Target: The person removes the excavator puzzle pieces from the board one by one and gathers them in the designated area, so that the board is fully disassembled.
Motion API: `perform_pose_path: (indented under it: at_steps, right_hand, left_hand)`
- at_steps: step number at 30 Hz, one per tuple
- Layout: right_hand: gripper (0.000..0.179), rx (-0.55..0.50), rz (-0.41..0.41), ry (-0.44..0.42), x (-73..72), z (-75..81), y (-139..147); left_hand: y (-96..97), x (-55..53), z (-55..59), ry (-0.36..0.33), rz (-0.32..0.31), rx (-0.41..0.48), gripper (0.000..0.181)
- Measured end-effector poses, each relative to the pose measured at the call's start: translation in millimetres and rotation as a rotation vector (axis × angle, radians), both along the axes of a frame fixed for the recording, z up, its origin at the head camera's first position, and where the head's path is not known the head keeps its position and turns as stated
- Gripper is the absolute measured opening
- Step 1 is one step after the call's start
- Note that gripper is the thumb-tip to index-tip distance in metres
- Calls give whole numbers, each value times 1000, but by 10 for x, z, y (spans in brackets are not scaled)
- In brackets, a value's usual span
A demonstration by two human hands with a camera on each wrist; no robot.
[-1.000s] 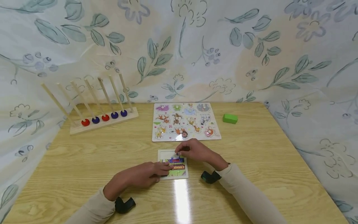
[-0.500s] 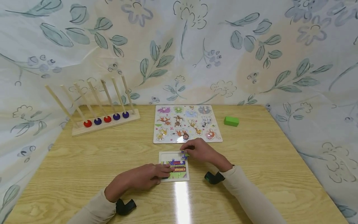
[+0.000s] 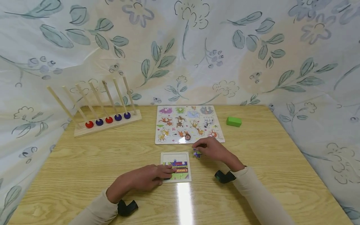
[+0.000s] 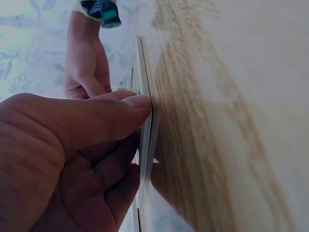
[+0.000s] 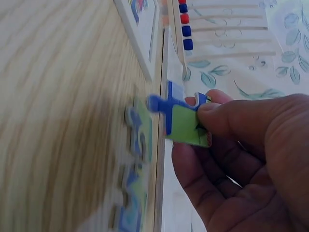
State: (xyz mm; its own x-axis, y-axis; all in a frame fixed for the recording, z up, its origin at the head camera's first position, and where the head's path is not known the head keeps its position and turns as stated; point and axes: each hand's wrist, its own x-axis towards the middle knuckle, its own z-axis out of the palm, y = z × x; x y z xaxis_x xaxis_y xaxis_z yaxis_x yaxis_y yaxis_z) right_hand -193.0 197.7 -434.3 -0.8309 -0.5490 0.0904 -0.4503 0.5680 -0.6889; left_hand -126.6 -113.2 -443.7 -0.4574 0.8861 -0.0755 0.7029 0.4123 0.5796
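A small jigsaw puzzle tray with a pale wooden frame lies on the table. Its lower part is filled with picture pieces; the top strip is bare. My left hand holds the tray at its left side: the fingers lie over the picture, and in the left wrist view the thumb is at the frame's edge. My right hand, right of the tray, pinches a green and blue jigsaw piece between thumb and fingers. Below that piece in the right wrist view lie loose jigsaw pieces on the table.
Behind the tray lies an animal peg puzzle board. A green block sits to its right. At the back left stands a wooden rack of upright rods with red and blue beads. Patterned cloth hangs behind the table.
My right hand has moved right, from over the tray's top edge to the table beside it, taking a piece away from the tray. The left hand keeps its place.
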Motion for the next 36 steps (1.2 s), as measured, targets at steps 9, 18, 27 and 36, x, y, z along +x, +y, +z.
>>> perform_pose_path:
  at_steps: [9,18,27,36]
  right_hand:
    - [16,19,-62,17,-12,-5,225]
    - [16,10,-134,-1,-2,-25,524]
    - [14,17,-122,-84,27,-57,760]
    - [12,92,-170,-20,41,-59,769]
  left_hand:
    - [0,8,4,14,2,0,42]
    - [30,2,11,-16,36,-35,41]
    - [17,22,31,-14,19,-19,40]
    - [33,44,22,-21,62,-36,41]
